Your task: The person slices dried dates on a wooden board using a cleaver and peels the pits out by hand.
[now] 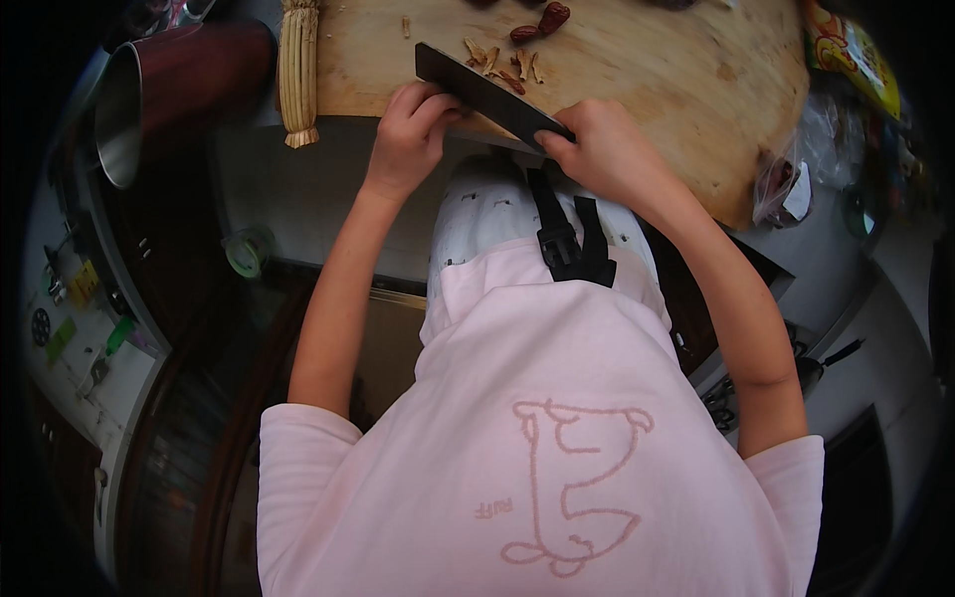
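My right hand (pixel 600 145) grips a kitchen knife by its handle end. The broad dark blade (pixel 485 93) slants up to the left over the near edge of a wooden cutting board (pixel 656 82). Beside the blade's lower side, my left hand (pixel 414 130) has its fingers curled, with the fingertips at the blade. Whether something is pinched there is hidden. Just beyond the blade lie several shrivelled strips of dried red date (pixel 522 67). Farther up the board are whole dried red dates (pixel 553 18), some cut off by the picture's top rim.
Left of the board lies a pale bundle of straw-like stalks (pixel 300 71), near a dark red metal canister (pixel 201 82) on its side, its mouth towards me. On the right are a yellow printed packet (pixel 858 56) and a clear plastic bag (pixel 783 183) with dark red contents.
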A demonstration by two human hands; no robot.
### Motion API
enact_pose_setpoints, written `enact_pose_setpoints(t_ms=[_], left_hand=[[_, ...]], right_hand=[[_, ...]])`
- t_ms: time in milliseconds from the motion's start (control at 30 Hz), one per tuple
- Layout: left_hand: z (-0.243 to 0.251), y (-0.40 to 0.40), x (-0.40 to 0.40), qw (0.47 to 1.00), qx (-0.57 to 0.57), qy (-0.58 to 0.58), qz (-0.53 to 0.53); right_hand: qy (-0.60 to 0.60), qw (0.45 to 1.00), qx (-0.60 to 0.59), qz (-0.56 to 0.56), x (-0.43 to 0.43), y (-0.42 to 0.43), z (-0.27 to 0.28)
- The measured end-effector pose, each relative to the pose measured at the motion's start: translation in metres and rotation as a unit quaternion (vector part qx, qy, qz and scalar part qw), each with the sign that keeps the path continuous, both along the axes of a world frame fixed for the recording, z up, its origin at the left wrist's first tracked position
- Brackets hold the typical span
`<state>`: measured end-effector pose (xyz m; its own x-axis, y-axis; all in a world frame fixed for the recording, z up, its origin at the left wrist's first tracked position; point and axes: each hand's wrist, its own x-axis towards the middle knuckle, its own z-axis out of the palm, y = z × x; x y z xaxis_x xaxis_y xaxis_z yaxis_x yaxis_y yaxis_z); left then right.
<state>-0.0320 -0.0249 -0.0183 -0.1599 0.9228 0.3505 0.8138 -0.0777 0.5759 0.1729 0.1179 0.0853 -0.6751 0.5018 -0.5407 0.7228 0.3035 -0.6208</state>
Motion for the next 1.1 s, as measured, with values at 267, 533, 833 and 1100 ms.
enact_pose_setpoints(t_ms=[267,533,833,1100], left_hand=[[-0.004,-0.004,0.008,0.998,0.040,-0.027,0.034],[-0.010,-0.005,0.006,0.994,0.074,-0.071,0.024],[-0.003,-0.004,0.016,0.995,0.058,-0.055,0.066],[0.007,0.001,0.016,0.996,-0.010,-0.064,0.068]], right_hand=[[-0.040,0.999,0.022,0.015,-0.007,-0.005,0.006],[-0.077,0.965,-0.208,-0.137,-0.006,0.008,0.003],[-0.034,0.998,-0.027,-0.035,0.017,-0.018,0.033],[-0.007,0.993,0.121,-0.005,0.037,-0.018,0.040]])
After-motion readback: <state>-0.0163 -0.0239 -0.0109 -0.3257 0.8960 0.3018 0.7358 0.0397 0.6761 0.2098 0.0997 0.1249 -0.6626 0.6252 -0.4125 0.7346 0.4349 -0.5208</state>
